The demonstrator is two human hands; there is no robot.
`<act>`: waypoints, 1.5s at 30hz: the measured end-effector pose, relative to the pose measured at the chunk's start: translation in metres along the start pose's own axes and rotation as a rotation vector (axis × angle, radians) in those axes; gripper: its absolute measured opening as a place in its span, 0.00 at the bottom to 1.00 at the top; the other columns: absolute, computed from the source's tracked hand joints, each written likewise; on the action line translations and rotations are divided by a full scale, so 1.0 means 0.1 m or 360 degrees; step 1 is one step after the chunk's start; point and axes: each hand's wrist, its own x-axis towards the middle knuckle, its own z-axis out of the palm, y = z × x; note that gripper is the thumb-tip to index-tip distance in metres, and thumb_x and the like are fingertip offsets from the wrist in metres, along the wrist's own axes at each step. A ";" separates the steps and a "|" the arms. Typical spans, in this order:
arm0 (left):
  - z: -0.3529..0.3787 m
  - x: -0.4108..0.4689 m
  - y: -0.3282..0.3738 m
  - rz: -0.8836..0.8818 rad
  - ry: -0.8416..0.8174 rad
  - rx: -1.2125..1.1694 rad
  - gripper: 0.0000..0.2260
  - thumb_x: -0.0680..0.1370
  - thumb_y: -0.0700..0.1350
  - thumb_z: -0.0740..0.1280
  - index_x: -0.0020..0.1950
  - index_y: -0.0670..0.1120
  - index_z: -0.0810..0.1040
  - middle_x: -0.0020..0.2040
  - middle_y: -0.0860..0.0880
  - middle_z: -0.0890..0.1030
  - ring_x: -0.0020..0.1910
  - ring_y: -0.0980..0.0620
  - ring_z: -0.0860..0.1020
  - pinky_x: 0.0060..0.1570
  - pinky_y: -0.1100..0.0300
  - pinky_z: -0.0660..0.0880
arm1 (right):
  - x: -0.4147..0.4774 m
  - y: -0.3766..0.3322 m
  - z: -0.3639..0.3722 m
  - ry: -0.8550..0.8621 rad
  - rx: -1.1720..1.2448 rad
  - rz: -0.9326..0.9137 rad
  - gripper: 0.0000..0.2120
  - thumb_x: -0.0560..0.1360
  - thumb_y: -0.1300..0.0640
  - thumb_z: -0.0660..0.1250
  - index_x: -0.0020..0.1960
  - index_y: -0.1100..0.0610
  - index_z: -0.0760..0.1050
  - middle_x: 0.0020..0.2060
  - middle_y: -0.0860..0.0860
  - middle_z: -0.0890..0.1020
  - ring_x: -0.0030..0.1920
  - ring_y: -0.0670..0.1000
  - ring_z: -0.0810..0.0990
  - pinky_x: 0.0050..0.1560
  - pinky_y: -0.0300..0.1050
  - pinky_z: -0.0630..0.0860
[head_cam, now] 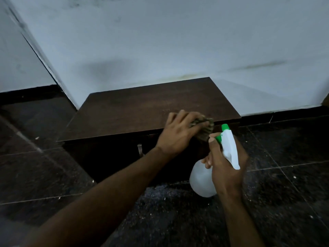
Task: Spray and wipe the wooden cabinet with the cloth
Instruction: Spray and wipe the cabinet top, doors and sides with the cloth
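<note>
**Cloth at the near right edge of the cabinet, bottle held just off it**

The wooden cabinet [135, 111] is low and dark brown, its flat top dull with a paler, dusty patch toward the far right. It stands against a pale wall [160, 41], its long axis running left to right along that wall, its front facing the person. A small metal handle [140, 148] shows on the shadowed front.

The cloth [258, 130] is a crumpled, drab olive-brown wad lying at the near right edge of the top, part of it hanging over the front edge. The left hand [179, 132] lies on top of it, fingers spread and curled down over the wad, pressing it to the wood.

The spray bottle [210, 168] is white and translucent with a green nozzle and green trigger. It is held in the air just right of and nearer than the cabinet's near right corner, tilted, nozzle pointing up and away toward the wall. The right hand [226, 166] grips its neck, fingers wrapped around it, forefinger stretched up to the trigger.

Most of the top to the left and far side of the cloth lies bare. Dark speckled floor tiles [284, 157] spread on both sides and in front.
</note>
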 end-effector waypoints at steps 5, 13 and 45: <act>-0.06 -0.10 -0.22 0.0179 0.0016 0.0015 0.17 0.83 0.48 0.65 0.73 0.57 0.75 0.72 0.49 0.75 0.60 0.42 0.74 0.54 0.46 0.69 | -0.01 -0.08 0.23 0.0004 0.0008 -0.0024 0.06 0.80 0.57 0.72 0.46 0.57 0.80 0.24 0.52 0.76 0.22 0.57 0.74 0.30 0.64 0.79; -0.90 -2.01 -1.46 -0.0526 0.0011 0.0240 0.16 0.78 0.58 0.65 0.64 0.56 0.82 0.67 0.49 0.78 0.57 0.39 0.75 0.55 0.45 0.67 | -0.26 -0.12 0.52 -0.0211 0.0100 0.0051 0.03 0.80 0.53 0.71 0.50 0.53 0.82 0.25 0.49 0.77 0.23 0.51 0.75 0.31 0.60 0.84; 0.77 -3.00 -1.14 -0.3244 0.1610 -0.0999 0.10 0.78 0.31 0.63 0.57 0.33 0.81 0.56 0.36 0.78 0.55 0.43 0.76 0.51 0.62 0.69 | -1.04 0.14 1.56 -0.0791 0.0123 0.0134 0.04 0.84 0.62 0.70 0.53 0.56 0.82 0.24 0.50 0.76 0.22 0.52 0.75 0.32 0.58 0.83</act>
